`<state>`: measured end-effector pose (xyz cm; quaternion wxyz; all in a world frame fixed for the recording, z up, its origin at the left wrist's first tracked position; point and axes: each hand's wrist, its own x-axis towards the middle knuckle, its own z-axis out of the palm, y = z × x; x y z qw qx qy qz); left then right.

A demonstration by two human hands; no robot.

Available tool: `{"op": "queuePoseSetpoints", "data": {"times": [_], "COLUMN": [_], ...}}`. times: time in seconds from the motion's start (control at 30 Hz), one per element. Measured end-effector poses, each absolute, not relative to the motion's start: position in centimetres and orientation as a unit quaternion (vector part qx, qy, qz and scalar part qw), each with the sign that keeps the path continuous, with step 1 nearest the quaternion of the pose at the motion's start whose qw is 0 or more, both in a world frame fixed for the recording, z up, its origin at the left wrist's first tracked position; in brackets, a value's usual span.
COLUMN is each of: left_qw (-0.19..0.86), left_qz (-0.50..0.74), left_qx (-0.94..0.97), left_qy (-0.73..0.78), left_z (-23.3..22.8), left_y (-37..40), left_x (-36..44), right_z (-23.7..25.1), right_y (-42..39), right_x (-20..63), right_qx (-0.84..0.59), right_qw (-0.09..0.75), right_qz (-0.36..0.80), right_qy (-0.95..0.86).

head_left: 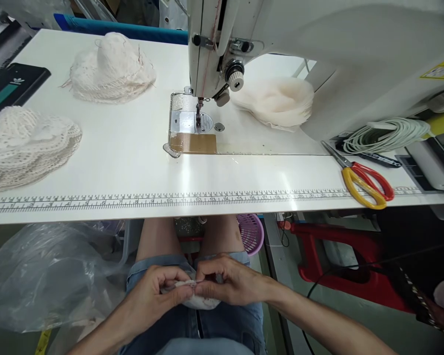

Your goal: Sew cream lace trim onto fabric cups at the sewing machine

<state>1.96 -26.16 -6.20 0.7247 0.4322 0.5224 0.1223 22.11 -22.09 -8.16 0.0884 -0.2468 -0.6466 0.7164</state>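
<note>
Fingers: both sets pinched onto the same small white lace piece (198, 296), down in the lap over denim shorts (192, 325), well below the bench edge.
Left hand (159, 291): fingers curled in, thumb and fingertips pressed on the left end of the piece.
Right hand (229, 283): fingers bent and closed on the top edge of the piece, fingertips pretty much touching the left hand's.
Lace piece: mostly hidden between the two hands, only a pale bulge shows underneath them.
Just left of the fingers: big crumpled clear plastic bag (48, 276) by the knee.
Beyond the fingers, under the bench: purple basket (251, 231) and a red stool (336, 256) off to the right.
Bench (133, 162): white, with a printed ruler strip (192, 198) along the near edge.
Straight ahead of the fingers: sewing machine (318, 54), needle plate (188, 121) bare.
Far right of the fingers: scissors (362, 180) with red and yellow handles, coil of pale cord (385, 134) behind them.
Behind the machine arm: stack of cream cup shapes (277, 101).
Far left of the fingers: two heaps of white lace, one near (22, 145), one further back (111, 69).
</note>
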Motion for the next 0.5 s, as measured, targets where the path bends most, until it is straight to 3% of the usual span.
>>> {"op": "queuePoseSetpoints", "data": {"times": [0.5], "left_qw": [0.762], "left_qz": [0.099], "left_qx": [0.413], "left_qy": [0.488], "left_z": [-6.3], "left_y": [-25.0], "left_x": [1.9], "right_z": [-8.3], "right_y": [-21.7], "right_x": [22.0], "right_qx": [-0.245], "right_qw": [0.086], "right_qz": [0.808], "right_qy": [-0.528]}}
